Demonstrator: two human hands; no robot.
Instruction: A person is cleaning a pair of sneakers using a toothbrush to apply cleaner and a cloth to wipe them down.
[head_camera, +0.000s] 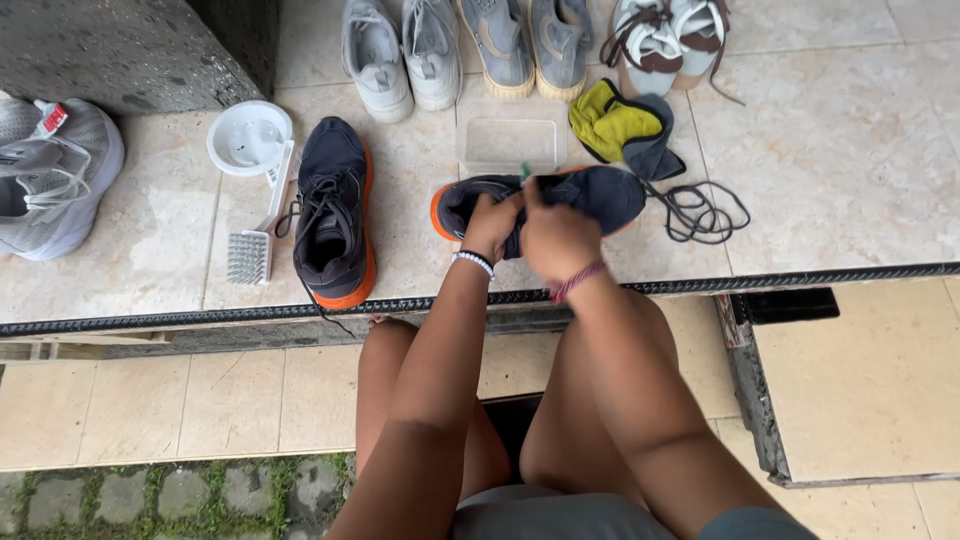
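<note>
A dark navy shoe with an orange sole (600, 195) lies on its side on the tiled step. My left hand (492, 226) grips its middle near the heel end. My right hand (556, 240) presses on the shoe beside it and holds a small green-tipped tool (524, 172), mostly hidden by the fingers. The matching dark shoe (333, 212) stands upright to the left, laces in. A loose dark shoelace (700, 212) lies to the right of the held shoe.
A clear plastic tub (507, 146) sits behind the held shoe, with a yellow and grey cloth (615, 128) to its right. A white brush (258, 240) and a white bowl (249, 137) lie left. Several other shoes line the back; a grey sneaker (50, 175) is far left.
</note>
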